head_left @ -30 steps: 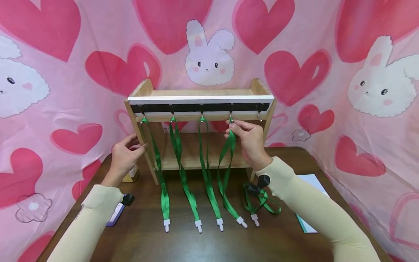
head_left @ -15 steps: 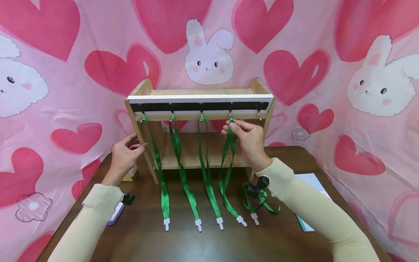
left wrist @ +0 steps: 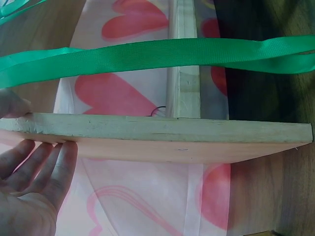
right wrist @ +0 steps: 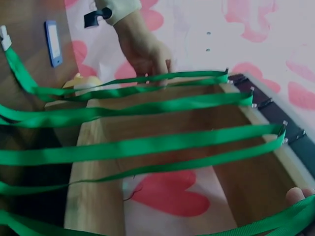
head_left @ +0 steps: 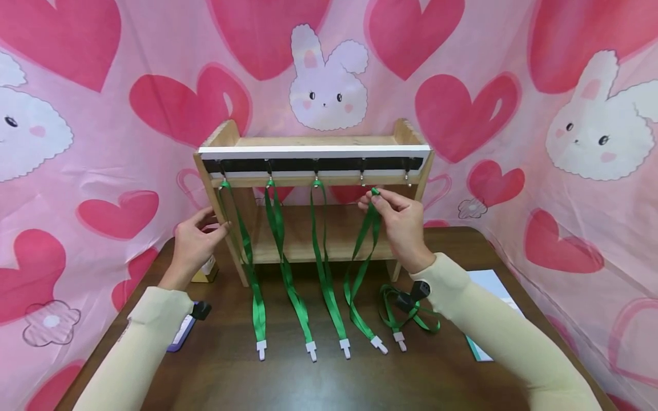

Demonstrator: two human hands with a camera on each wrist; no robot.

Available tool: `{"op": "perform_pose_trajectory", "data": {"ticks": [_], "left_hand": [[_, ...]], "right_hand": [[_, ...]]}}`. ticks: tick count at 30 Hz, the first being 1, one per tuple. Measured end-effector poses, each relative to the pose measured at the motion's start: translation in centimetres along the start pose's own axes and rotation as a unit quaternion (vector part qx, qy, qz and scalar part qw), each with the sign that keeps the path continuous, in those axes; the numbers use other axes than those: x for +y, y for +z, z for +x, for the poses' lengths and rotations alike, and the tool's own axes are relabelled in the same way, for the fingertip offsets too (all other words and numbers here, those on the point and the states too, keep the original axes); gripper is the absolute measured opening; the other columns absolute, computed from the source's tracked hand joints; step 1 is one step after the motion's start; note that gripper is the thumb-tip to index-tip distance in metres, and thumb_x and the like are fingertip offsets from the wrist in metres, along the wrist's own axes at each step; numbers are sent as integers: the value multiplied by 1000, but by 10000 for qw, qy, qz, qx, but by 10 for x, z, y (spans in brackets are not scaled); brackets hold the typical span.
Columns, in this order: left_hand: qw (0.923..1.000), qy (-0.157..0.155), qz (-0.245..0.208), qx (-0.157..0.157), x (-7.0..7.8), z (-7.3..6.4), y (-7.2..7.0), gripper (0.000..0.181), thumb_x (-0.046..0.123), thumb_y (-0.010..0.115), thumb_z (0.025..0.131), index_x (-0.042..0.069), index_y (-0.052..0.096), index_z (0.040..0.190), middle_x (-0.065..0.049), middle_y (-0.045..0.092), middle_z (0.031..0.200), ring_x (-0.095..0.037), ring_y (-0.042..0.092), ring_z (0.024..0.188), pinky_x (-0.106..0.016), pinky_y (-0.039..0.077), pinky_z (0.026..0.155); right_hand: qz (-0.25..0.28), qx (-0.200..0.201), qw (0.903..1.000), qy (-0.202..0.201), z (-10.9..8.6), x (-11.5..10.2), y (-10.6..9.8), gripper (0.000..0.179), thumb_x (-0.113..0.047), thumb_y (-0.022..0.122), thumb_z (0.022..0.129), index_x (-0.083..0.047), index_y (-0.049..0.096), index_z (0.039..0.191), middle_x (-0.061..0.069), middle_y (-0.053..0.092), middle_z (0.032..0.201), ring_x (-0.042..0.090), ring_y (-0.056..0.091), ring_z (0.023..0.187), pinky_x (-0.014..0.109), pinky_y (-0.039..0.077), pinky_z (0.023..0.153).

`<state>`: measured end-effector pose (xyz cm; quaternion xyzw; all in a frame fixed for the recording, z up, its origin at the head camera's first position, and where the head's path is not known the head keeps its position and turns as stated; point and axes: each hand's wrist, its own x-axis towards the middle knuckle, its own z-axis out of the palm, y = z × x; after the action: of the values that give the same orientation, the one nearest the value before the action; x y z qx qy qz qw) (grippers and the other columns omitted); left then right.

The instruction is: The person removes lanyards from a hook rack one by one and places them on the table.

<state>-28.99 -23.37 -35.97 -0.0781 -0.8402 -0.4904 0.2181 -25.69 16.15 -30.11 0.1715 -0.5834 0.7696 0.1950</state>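
Over at 3 o'clock, right hand (head_left: 403,225) pinches a green lanyard (head_left: 372,214) up high, likely for control; at 9 o'clock, left hand (head_left: 194,237) grips the wooden rack (head_left: 295,228), seemingly steadying it!

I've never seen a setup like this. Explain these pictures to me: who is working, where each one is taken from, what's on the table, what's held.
There is no machine: a person works with two bare hands. The wide pictures look down from the head; the two close ones come from the left and right wrists.

On the table stands a wooden rack with a row of five hooks. Green lanyards hang from three of them. A loose lanyard lies to the right, near a flat pale item. A blue-edged object lies to the left.

The left hand grips the rack's side. The right hand pinches a fourth lanyard near its top, apart from the hooks.
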Motion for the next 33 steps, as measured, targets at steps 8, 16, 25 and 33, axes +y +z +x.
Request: {"op": "perform_pose_trajectory", "data": {"ticks": [8,16,25,33], "left_hand": [[10000,55,-12,-6,-1,0,1,51,23,73,92,7,61,139,-22,69,125,11,61,89,-4,52,74],[10000,-37,-74,-8,0,0,1,51,22,73,92,7,61,139,-22,68,126,12,62,89,-5,53,74],[10000,-13,-50,-33,1,0,-1,51,23,72,93,6,60,140,-23,67,127,12,61,90,-5,53,75],[9999,108,-64,24,1,1,1,51,21,74,91,5,61,138,-24,69,123,12,62,88,-5,53,74]], "right_hand": [[-116,272,9996,-33,-7,14,-21,15,0,65,96,3,74,107,1,80,89,15,78,81,35,61,86],[-952,261,9951,-22,-28,24,-43,28,-5,67,96,15,69,115,-6,80,92,11,78,84,27,60,88],[-2335,-320,9716,199,-59,26,-55,23,-15,67,98,0,76,113,14,79,103,8,77,92,20,58,89],[-2686,-667,9580,746,-86,23,-57,21,-21,68,98,-9,77,113,9,80,101,10,77,92,18,59,88]]}}
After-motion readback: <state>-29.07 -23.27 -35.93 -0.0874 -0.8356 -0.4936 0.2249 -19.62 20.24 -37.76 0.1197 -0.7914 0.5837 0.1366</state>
